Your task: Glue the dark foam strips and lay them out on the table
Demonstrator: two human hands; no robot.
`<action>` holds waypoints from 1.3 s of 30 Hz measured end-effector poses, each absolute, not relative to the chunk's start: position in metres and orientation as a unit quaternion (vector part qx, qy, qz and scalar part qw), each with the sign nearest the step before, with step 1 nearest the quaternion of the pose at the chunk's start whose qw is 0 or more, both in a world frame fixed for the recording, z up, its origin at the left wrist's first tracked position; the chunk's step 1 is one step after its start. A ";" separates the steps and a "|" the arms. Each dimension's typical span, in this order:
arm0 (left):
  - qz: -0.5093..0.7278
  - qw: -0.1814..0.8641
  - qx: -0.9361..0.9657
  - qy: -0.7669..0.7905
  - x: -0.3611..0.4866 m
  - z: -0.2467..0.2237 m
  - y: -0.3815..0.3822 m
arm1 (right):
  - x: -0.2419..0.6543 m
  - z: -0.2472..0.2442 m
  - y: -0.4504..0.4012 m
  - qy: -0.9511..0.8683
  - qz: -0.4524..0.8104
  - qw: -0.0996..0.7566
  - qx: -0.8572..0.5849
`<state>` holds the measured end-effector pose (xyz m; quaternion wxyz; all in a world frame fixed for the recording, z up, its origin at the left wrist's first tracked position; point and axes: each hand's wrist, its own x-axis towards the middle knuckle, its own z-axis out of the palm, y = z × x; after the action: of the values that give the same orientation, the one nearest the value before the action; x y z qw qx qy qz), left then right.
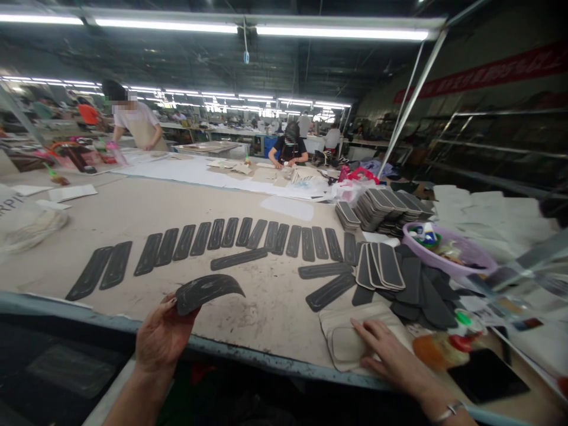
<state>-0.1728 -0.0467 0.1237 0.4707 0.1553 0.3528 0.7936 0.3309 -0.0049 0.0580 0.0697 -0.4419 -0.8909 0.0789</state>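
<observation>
My left hand (165,332) is closed on one end of a dark grey rounded strip (208,291), which bends downward at its far end above the table. Fingers stretched out, my right hand (387,350) lies on a stack of beige rounded pieces (344,340) by the front edge. Whether it grips any of them I cannot tell. Beyond my hands, several dark strips with shiny streaks lie in an arc, among them a strip (239,258) set crosswise. On the right sits an overlapping pile of pale-edged dark pieces (381,266).
A squeeze bottle of amber liquid (441,350) and a black flat device (488,376) lie right of my right hand. Behind are a purple basin (452,264), loose dark pieces (426,296) and stacked panels (377,207). Co-workers occupy the far side.
</observation>
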 end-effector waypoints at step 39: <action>0.676 0.410 0.361 0.495 -0.070 0.119 -0.061 | 0.062 0.137 -0.042 -0.858 0.026 0.383 -0.342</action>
<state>-0.0704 -0.0610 0.1186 0.4105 0.3608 0.4947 0.6757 0.0622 -0.0416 0.1368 0.3830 -0.3419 -0.8578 0.0256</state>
